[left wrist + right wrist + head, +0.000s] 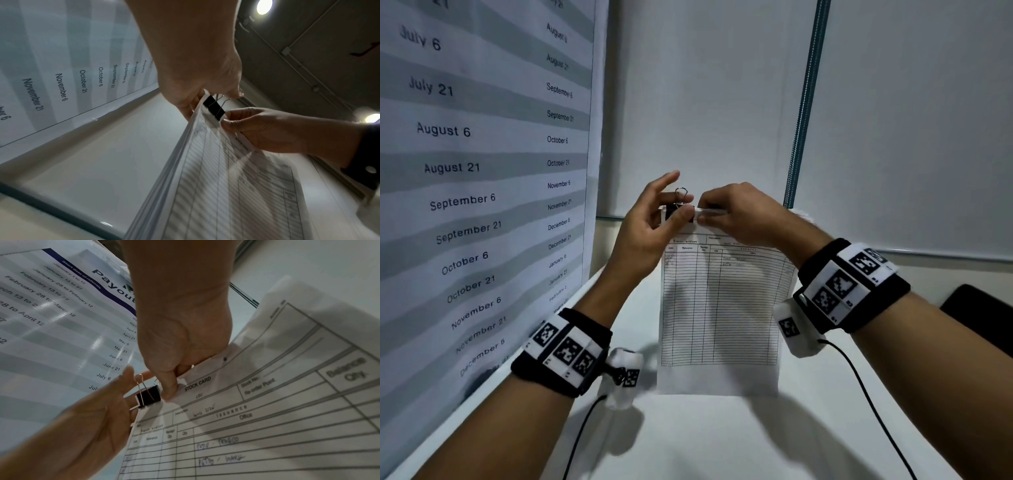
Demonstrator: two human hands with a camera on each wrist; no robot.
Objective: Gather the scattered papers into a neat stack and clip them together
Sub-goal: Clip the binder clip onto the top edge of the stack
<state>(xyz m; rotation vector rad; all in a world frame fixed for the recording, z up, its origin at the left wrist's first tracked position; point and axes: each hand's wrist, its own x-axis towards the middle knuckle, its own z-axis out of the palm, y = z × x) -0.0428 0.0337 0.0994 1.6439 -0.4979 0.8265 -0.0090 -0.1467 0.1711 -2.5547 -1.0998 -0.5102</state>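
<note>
2 hands (654, 219) (736, 212) pinch ruled papers (719, 308) under black clip (677, 209).

White, black, grey stripes

My papers (719, 308) are white, ruled with dark grid lines; the clip (149, 395) black, silver-handled; the poster (482, 171) grey-and-white banded.

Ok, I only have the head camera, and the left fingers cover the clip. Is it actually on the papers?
Observer: Yes. The left wrist view shows the black binder clip straddling the top edge of the paper stack, several sheets seen edge-on.
Operator: Where is the right hand gripping?
Observer: The right wrist view shows the right hand pinching the top edge right beside the clip, thumb by the STOCK CARD heading.
Operator: And the left?
Observer: The left hand has fingertips on the clip's wire handles.
</note>
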